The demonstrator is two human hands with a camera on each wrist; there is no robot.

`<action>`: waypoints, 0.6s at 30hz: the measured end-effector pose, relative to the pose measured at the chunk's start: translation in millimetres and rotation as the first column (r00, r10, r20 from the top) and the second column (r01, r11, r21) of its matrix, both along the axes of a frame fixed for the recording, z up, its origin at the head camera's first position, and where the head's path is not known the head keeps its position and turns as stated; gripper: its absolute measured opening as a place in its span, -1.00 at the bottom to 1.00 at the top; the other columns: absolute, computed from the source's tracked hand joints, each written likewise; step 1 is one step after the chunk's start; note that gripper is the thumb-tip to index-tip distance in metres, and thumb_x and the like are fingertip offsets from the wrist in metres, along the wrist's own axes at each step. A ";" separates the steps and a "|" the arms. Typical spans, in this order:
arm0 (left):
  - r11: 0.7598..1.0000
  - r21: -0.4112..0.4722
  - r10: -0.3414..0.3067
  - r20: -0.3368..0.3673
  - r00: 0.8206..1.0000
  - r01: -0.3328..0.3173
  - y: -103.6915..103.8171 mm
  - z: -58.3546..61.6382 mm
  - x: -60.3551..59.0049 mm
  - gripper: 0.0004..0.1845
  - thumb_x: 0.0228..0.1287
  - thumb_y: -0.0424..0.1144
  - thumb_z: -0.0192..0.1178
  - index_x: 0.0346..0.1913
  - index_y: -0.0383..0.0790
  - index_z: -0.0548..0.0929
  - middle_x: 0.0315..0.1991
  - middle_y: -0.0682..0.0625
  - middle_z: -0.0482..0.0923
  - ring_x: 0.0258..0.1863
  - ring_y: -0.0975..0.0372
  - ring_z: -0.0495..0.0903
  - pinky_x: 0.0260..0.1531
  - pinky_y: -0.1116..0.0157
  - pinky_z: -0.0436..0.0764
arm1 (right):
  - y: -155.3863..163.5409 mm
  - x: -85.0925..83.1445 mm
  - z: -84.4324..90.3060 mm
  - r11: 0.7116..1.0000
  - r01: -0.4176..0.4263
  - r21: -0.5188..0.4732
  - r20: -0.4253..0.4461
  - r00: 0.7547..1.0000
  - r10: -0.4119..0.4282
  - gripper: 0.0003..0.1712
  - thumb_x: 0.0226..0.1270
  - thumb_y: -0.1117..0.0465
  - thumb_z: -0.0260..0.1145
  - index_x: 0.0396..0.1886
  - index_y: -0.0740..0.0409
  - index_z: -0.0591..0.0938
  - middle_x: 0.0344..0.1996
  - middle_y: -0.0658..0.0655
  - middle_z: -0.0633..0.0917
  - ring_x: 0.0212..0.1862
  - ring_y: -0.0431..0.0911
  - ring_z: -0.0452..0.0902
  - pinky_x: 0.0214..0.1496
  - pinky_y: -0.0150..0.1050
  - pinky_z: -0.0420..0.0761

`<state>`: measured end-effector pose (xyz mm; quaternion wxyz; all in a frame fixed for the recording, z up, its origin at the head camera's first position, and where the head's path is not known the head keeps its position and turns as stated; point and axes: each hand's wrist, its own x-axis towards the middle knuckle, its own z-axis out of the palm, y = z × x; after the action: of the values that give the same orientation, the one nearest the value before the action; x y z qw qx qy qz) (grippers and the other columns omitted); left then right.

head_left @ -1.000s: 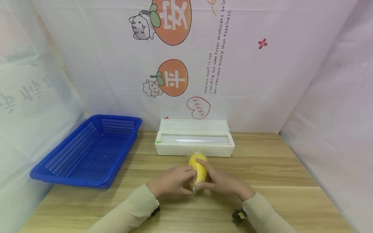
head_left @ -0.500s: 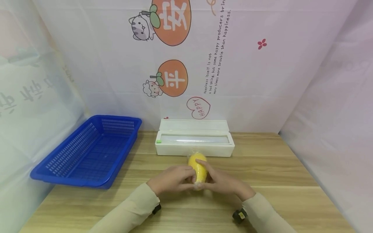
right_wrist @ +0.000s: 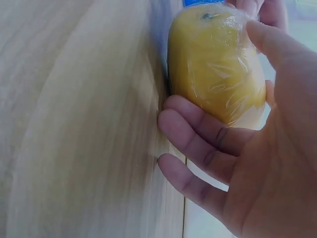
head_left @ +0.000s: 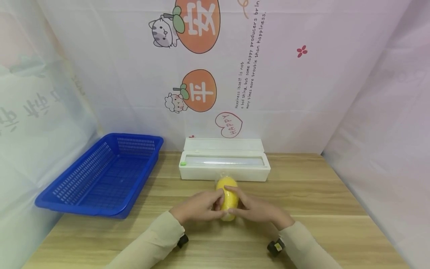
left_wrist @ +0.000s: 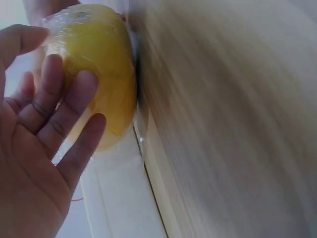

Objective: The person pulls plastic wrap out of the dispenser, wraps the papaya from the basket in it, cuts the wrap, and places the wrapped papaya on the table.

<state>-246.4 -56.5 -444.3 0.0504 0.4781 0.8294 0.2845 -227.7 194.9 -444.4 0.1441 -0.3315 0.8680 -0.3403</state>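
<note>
A yellow mango (head_left: 230, 198) wrapped in clear cling film lies on the table between both hands, its long side pointing away from me. My left hand (head_left: 201, 205) holds it from the left, with fingertips on its side and the thumb at its near end. From the right, my right hand (head_left: 256, 209) holds it, index finger across the top and thumb on the film near the close end. The right wrist view shows the film creased and shiny over the mango (right_wrist: 215, 64), with a small dark mark at its end. In the left wrist view, fingers (left_wrist: 81, 89) lie against the mango.
Just beyond the mango stands a white cling film box (head_left: 224, 172), its lid up and a film roll inside. A blue plastic basket (head_left: 134, 194) sits at the left. Printed white cloth (head_left: 279, 82) walls the wooden table (head_left: 312, 198) at the back and sides.
The loose film tail at the mango's near end has been folded down against it, and that end now shows as smooth yellow. Both hands have stayed around the mango with small finger movements.
</note>
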 end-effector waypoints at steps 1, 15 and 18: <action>1.000 0.004 0.010 0.008 1.000 -0.010 0.1 -0.8 -0.2 -0.75 0.39 -0.08 0.27 -0.27 0.00 0.38 -0.47 0.24 0.45 -0.52 0.45 0.41 -0.53 0.51 0.47 | -0.5 0.3 -0.2 1.000 0.001 0.003 -0.006 1.000 -0.001 -0.17 0.50 -0.18 0.16 0.59 -0.31 -0.03 0.00 0.08 0.57 0.00 -0.10 0.53 0.11 -0.09 0.56; 0.999 0.009 0.050 0.089 0.995 -0.051 1.1 -0.7 0.1 -0.79 0.41 0.06 0.23 -0.15 0.04 0.51 -0.47 0.24 0.48 -0.51 0.44 0.44 -0.48 0.46 0.50 | -1.6 1.7 5.8 1.000 0.002 -0.003 0.037 0.999 -0.001 -0.34 0.64 -0.09 -0.04 0.60 -0.24 0.01 0.29 0.33 0.45 0.23 0.16 0.44 0.22 0.18 0.45; 0.998 0.019 0.057 0.136 0.989 -0.060 0.5 1.4 0.4 -0.83 0.42 0.01 0.25 -0.13 0.05 0.53 -0.46 0.24 0.51 -0.50 0.43 0.47 -0.47 0.44 0.53 | 0.0 -0.4 6.6 1.000 -0.009 -0.018 0.088 0.996 0.010 -0.34 0.64 0.01 -0.05 0.61 -0.25 -0.01 0.27 0.31 0.45 0.16 0.12 0.48 0.18 0.10 0.49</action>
<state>-246.0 -56.1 -442.9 0.0925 0.4337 0.8345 0.3272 -228.0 194.9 -437.8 0.1812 -0.3216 0.8562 -0.3616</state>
